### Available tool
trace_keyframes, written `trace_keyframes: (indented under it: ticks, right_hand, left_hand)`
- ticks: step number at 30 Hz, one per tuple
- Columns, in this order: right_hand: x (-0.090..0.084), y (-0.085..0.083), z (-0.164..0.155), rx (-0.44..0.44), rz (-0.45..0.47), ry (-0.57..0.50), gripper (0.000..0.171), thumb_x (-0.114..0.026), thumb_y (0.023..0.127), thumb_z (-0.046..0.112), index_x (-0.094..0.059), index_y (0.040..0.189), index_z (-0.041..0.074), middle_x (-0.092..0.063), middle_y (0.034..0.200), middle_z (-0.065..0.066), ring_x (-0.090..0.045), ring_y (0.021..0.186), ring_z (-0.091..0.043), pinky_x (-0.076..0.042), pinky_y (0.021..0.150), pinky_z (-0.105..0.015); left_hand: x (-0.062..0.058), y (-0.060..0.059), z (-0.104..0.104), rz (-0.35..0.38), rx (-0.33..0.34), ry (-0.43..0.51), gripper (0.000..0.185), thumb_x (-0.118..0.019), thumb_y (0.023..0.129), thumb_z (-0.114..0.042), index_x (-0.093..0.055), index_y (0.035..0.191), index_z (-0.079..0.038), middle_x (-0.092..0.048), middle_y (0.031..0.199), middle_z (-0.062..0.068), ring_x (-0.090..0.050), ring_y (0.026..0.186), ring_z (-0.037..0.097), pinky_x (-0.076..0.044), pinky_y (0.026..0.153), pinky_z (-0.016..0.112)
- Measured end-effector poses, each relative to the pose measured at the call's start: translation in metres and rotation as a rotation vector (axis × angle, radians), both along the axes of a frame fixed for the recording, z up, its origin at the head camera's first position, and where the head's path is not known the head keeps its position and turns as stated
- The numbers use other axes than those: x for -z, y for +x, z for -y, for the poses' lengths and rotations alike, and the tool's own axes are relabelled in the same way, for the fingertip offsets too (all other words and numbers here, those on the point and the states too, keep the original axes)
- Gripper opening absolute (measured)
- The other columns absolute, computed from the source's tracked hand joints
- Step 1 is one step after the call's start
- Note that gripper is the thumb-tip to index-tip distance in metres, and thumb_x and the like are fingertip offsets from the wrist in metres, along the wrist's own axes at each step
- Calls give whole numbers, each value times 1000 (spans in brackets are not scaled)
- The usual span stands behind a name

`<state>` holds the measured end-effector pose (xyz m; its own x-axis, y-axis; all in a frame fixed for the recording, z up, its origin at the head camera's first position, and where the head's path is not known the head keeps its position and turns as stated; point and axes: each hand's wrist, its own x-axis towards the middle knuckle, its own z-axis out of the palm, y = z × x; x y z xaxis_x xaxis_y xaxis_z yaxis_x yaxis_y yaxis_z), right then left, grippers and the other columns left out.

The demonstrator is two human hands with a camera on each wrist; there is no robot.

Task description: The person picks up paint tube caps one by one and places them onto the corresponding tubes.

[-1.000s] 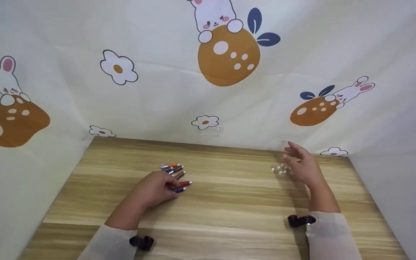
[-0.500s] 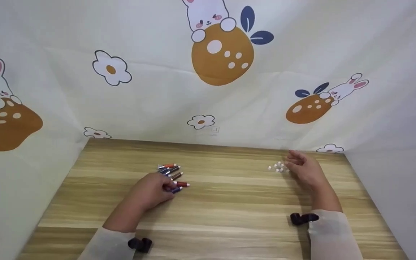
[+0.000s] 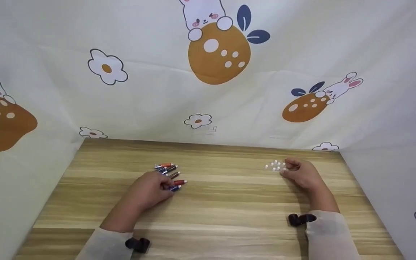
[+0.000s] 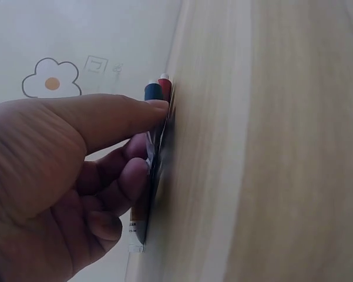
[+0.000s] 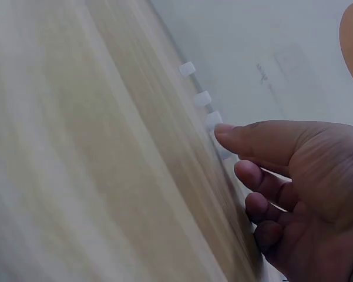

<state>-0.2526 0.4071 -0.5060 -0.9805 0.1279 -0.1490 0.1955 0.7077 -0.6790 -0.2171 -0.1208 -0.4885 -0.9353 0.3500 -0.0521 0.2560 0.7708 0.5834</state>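
Observation:
Several small paint tubes with white caps lie in a loose pile under my left hand. Its thumb and fingers pinch a blue tube, whose dark blue shoulder shows above the thumb in the left wrist view. Beside it are a red tube, a brown tube and an orange tube. On the right, my right hand reaches down at several short white cylinders. In the right wrist view its thumb touches or overlaps one white cylinder; the other fingers curl loosely, and no firm grip shows.
Wood-grain table lies under both hands, with a wide stretch of it between the tubes and the white cylinders. A printed cloth with rabbits and flowers rises behind the table and along its sides. Both sleeves carry a black wrist camera.
My right hand has lowered from above the table to the white cylinders, its thumb and fingers drawing closer together. The left hand stays at the tubes. The head view has shifted slightly.

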Motion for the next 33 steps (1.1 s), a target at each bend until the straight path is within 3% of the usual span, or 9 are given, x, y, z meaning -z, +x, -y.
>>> trace_keyframes:
  ticks: [8,17,22,25,27,29,33]
  right_hand:
    - [4,-2,1,-59,-55,123,45,-81,96,31,-75,132,4,-78,116,-11,-68,106,-19,-52,95,-33]
    - [4,3,3,-56,-63,165,30,-76,101,32,-81,120,10,-77,125,-17,-68,116,-32,-52,103,-48]
    - [2,7,4,-29,-46,158,30,-72,103,37,-81,117,12,-77,123,-14,-67,111,-29,-53,96,-43]
    - [-7,10,7,-5,-41,114,33,-70,104,39,-79,120,11,-77,124,-14,-67,110,-27,-53,94,-38]
    - [-17,13,12,2,-51,89,37,-69,105,41,-77,124,11,-76,126,-14,-67,112,-28,-53,95,-38]
    - [-29,16,19,-7,-75,70,42,-67,105,45,-76,127,10,-76,127,-15,-67,115,-29,-54,97,-39]
    - [-56,25,39,-42,-170,43,46,-67,104,50,-76,128,12,-77,123,-12,-67,111,-26,-56,92,-35]
  left_hand:
    - [2,-1,3,-34,-4,26,10,-88,87,-20,-80,94,-20,-68,81,-6,-56,76,10,-48,69,30]
    - [-3,0,1,-12,-36,64,12,-87,88,-18,-81,96,-24,-68,87,-6,-58,80,11,-50,71,31]
    - [-6,1,1,-37,-60,87,12,-86,90,-20,-82,100,-26,-76,100,-3,-65,94,16,-56,84,40]
    - [-8,1,0,-73,-64,110,16,-84,92,-22,-82,106,-26,-78,125,3,-70,118,25,-57,103,47]
    - [-11,3,-1,-92,-65,138,18,-84,93,-22,-82,110,-26,-76,133,5,-70,124,28,-56,107,50]
    - [-16,5,-2,-104,-70,178,20,-83,94,-21,-82,113,-25,-75,133,5,-70,123,27,-57,107,49]
    - [-28,11,-7,-130,-91,250,20,-82,95,-20,-81,114,-25,-76,119,-3,-69,110,19,-60,101,45]
